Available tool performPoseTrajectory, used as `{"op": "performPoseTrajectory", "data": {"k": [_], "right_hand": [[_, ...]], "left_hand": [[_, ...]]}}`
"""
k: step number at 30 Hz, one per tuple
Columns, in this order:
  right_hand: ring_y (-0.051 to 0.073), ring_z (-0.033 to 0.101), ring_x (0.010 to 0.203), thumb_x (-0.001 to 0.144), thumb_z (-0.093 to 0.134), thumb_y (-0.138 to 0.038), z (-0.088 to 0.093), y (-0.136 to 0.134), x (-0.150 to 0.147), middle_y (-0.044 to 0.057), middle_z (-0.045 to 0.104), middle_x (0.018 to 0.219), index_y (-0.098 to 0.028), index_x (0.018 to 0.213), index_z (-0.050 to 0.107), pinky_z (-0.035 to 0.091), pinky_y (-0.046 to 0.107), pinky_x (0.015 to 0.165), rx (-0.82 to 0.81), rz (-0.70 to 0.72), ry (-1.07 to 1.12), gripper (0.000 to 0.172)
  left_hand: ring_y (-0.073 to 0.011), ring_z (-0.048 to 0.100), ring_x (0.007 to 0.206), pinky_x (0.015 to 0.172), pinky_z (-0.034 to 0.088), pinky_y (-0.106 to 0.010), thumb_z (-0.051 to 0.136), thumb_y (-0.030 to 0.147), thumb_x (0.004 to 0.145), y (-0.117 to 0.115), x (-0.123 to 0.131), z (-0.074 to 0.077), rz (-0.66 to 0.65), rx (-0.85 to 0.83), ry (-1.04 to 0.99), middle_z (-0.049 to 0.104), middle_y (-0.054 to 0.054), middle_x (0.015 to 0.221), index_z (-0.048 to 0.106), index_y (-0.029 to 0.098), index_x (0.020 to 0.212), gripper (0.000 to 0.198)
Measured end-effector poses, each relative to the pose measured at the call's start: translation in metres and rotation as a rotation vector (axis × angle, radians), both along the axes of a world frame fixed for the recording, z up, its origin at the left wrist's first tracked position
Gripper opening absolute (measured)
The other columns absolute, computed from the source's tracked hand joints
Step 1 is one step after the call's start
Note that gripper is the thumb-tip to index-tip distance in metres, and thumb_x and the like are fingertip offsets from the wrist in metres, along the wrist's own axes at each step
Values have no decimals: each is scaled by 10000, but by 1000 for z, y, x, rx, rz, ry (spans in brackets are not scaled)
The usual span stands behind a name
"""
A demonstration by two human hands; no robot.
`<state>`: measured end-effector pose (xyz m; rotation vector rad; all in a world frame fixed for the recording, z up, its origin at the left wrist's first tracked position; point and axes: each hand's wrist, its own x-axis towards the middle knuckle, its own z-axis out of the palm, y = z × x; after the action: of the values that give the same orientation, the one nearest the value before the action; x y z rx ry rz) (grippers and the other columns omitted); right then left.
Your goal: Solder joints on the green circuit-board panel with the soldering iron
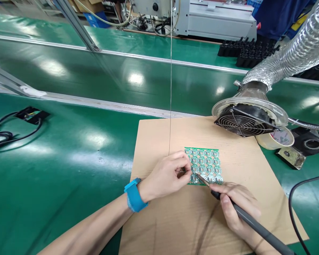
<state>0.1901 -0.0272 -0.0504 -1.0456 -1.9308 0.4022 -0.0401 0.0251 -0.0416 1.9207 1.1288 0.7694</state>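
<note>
A green panel of several small circuit boards (208, 161) lies flat on a brown cardboard sheet (154, 141). My left hand (172, 173), with a blue band on its wrist, is at the panel's left edge, fingers pinched on a thin solder wire (170, 88) that comes down from above. Wrapped around the dark handle of a soldering iron (244, 214) is my right hand (236, 203), at the panel's lower right. The iron's tip touches or hovers just over the lower left boards, close to my left fingertips; contact is too small to tell.
A fume extractor fan (241, 120) on a silver flexible duct (289, 49) hangs above the cardboard's upper right. Behind it sit a tape roll (279, 139) and a black-and-metal stand (308, 145). Black cables (16, 136) lie at left; a metal rail (108, 103) crosses behind.
</note>
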Motion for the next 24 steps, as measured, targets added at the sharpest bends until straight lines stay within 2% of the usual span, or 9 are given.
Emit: {"op": "performPoseTrajectory", "data": {"k": [13, 24], "right_hand": [[116, 734, 767, 912, 514, -135, 5, 4, -3, -29, 766, 873, -225, 1008, 706, 588, 248, 733, -38, 19, -17, 233], [146, 733, 747, 910, 518, -132, 6, 3, -2, -28, 766, 859, -249, 1005, 703, 591, 293, 679, -27, -17, 7, 239]], "left_hand": [[-60, 444, 621, 556, 359, -233, 557, 104, 848, -3, 0, -6, -6, 111, 120, 593, 10, 940, 584, 168, 770, 104], [-95, 488, 657, 559, 379, -266, 561, 65, 811, -1, -1, -1, -10, 66, 73, 584, 5, 908, 563, 195, 749, 144]]}}
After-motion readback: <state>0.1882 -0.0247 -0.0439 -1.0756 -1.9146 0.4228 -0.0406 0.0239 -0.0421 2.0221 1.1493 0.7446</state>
